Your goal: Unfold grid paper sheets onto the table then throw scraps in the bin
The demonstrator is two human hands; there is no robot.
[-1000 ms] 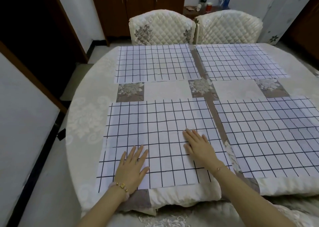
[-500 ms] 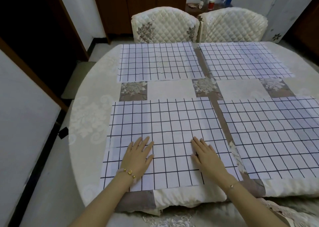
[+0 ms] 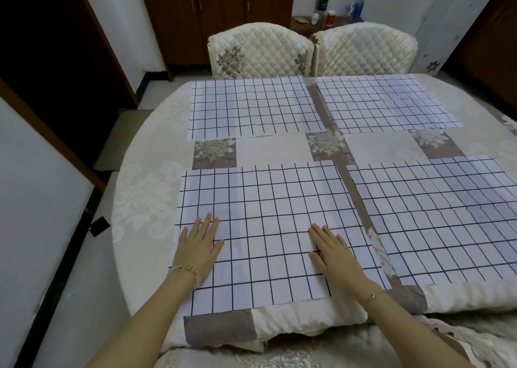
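Palms down, a person presses the left hand (image 3: 200,246) and right hand (image 3: 334,251) on a grid sheet (image 3: 268,199) spread at the near edge of the table (image 3: 145,188). Fingers (image 3: 208,223) of both hands are straight and slightly spread, gripping nothing, pointing toward the table's middle. The sheet lies directly beneath both palms and runs on ahead of them; its long axis looks to run side to side, along the table's near edge. The left hand sits by the sheet's left border, wrist crossing that border, while the right rests further in, short of the right border. Both forearms reach in from the table's near edge, roughly parallel. Three other sheets (image 3: 442,213) lie open elsewhere on the table, one alongside at the near edge and two at the far side by two chairs (image 3: 260,51). Unfolding appears finished, judging by four flat sheets. No scraps or bin show; the next move likely calls for lifting both hands clear.
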